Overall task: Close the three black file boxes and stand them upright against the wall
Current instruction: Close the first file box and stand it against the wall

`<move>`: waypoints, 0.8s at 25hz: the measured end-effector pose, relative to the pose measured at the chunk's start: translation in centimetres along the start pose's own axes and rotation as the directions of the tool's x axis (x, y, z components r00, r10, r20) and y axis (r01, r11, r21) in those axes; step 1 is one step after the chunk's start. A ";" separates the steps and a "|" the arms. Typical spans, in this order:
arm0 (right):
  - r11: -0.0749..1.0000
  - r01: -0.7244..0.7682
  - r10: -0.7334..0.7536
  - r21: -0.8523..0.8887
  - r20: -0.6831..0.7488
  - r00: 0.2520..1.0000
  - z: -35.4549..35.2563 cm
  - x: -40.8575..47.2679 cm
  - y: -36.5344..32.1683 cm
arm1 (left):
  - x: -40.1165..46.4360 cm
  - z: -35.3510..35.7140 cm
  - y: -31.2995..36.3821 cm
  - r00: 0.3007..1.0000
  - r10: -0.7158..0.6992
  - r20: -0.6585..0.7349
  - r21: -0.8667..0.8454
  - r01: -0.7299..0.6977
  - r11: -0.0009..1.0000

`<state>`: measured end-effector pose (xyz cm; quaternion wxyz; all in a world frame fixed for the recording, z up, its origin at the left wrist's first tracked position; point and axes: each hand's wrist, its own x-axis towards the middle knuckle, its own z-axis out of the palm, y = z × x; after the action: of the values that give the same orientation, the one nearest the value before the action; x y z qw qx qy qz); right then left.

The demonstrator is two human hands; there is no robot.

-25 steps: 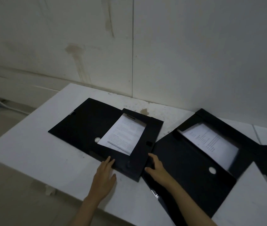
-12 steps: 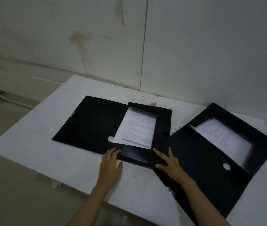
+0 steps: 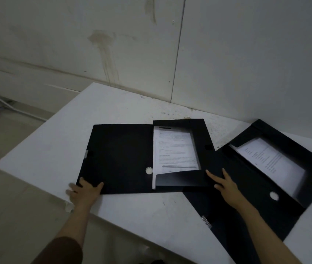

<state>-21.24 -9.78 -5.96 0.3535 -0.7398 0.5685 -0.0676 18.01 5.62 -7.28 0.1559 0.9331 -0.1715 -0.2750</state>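
Two black file boxes lie open and flat on the white table point(image 3: 42, 149). The left file box point(image 3: 119, 157) has its lid spread to the left and white printed papers point(image 3: 174, 149) in its tray. My left hand point(image 3: 83, 191) grips the lid's near-left corner, thumb on top. My right hand point(image 3: 225, 185) rests with fingers spread at the near-right corner of that box, beside its near flap point(image 3: 180, 178). The right file box point(image 3: 261, 180) also lies open with papers point(image 3: 269, 161) inside. A third box is out of view.
A stained white wall point(image 3: 227, 54) rises behind the table's far edge. The floor point(image 3: 8, 216) lies to the left, with cables at the far left. A metal clasp point(image 3: 206, 221) sits at the right box's near edge.
The left box has been turned square to me. My left hand slid left from the box's near edge to the lid's near-left corner. My right hand stayed by the box's right corner.
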 end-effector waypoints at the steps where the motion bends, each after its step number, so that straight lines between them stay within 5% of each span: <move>1: 1.000 -0.003 0.003 0.003 -0.004 1.000 0.0 0.0 0.0 | 0.2 -0.3 -0.2 0.999 -0.032 0.003 -0.022 0.032 0.999; 8: 0.999 -0.036 0.036 -0.013 -0.017 0.999 0.4 0.0 -0.3 | 0.5 -1.9 0.9 0.997 -0.069 -0.034 -0.034 0.068 0.997; 11: 0.998 -0.053 0.052 -0.029 -0.035 0.998 0.6 -0.3 -0.6 | 0.9 -4.4 0.8 0.989 -0.059 -0.134 -0.222 0.028 0.975; 15: 0.987 -0.051 0.060 0.155 -0.054 0.997 0.9 -1.3 -1.5 | -2.5 -8.5 3.2 0.945 0.126 -0.302 -0.579 -0.287 0.763; 20: 0.966 -0.038 0.052 0.256 -0.049 0.997 1.5 -2.7 -2.9 | -9.9 -10.7 8.8 0.788 0.551 -0.276 -0.641 -0.577 0.505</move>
<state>-19.12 -6.41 -4.47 0.4312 -0.6732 0.5811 -0.1523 14.17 3.85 9.19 0.5788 0.6998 -0.3458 -0.2358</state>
